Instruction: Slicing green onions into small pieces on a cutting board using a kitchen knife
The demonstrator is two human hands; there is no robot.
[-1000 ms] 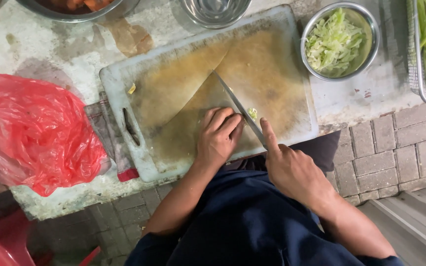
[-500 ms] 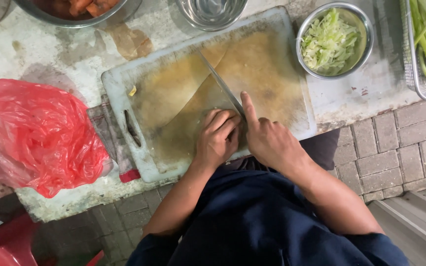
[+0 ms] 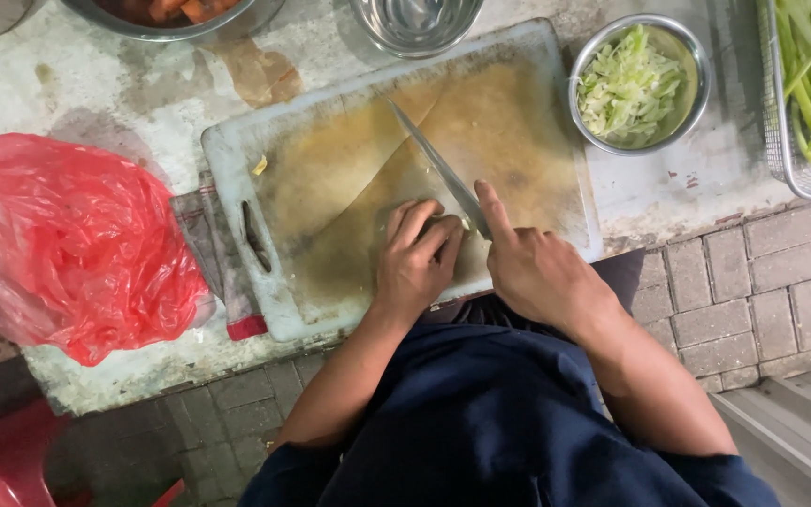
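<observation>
steel, the long thin knife blade (image 3: 438,169) slants across the stained white plastic cutting board (image 3: 518,113). the right hand (image 3: 537,268) has its grip closed on the handle, forefinger along the spine. the left hand (image 3: 415,258) curls over a small pale piece, mostly hidden.

Knife (image 3: 436,167): long narrow steel blade, centre of frame, lying diagonally from upper left down to lower right, tip toward the top of the cutting board (image 3: 527,131), handle end hidden in the right hand (image 3: 532,268). Blade sits on the board surface. Board: pale plastic, rectangular, heavily stained yellow-brown, slot handle at its left end, tilted slightly clockwise, upper centre of frame. Small pale-green piece (image 3: 457,225) at the blade's lower end, mostly covered by the left hand (image 3: 415,263); too hidden to identify.
</observation>
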